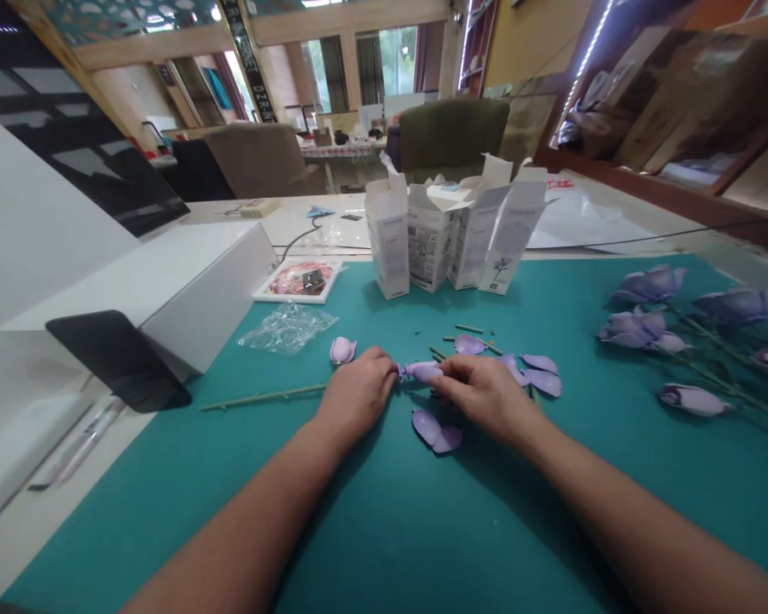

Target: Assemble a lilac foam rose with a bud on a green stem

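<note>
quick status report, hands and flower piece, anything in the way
Left hand and right hand both gripping purple flower piece. Loose petals just below it on green mat; nothing visibly blocking either hand.

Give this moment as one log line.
left hand, right hand: holding purple flower piece | mat: loose petals, green stem | behind: boxes

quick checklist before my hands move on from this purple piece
- Purple piece held by left hand and right hand: ok
- Parts on it fully joined: cannot tell, fingers cover some
- Loose petals near the hands: ok
- Mat free of scraps: not ok, stem bits lie beyond the hands
- Long stem clear of left hand: cannot tell
- Purple flowers off to the right: ok
</note>
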A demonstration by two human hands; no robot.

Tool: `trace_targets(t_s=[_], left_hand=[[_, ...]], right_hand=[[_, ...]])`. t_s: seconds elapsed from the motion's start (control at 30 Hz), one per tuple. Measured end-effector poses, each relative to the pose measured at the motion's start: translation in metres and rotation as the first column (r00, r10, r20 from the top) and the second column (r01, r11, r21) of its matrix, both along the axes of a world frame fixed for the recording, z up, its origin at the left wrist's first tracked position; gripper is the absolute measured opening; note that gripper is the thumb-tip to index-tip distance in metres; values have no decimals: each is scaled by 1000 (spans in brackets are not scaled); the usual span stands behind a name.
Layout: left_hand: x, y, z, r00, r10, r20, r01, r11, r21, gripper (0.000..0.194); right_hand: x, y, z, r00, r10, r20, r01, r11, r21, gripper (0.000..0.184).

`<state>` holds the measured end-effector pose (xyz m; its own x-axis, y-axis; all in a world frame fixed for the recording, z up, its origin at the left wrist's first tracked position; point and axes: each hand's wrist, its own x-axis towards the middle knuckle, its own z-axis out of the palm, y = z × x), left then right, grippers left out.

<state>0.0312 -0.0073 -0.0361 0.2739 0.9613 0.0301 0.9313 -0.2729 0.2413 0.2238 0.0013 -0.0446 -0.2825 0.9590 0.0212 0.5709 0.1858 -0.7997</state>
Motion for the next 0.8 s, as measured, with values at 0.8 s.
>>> trace_targets(t_s=[0.8], left_hand=[[4,-7,6,997,-5,-72,5,1000,3,35]], right_hand=[[-2,-6,5,995,3,97,-10,997,77,27]])
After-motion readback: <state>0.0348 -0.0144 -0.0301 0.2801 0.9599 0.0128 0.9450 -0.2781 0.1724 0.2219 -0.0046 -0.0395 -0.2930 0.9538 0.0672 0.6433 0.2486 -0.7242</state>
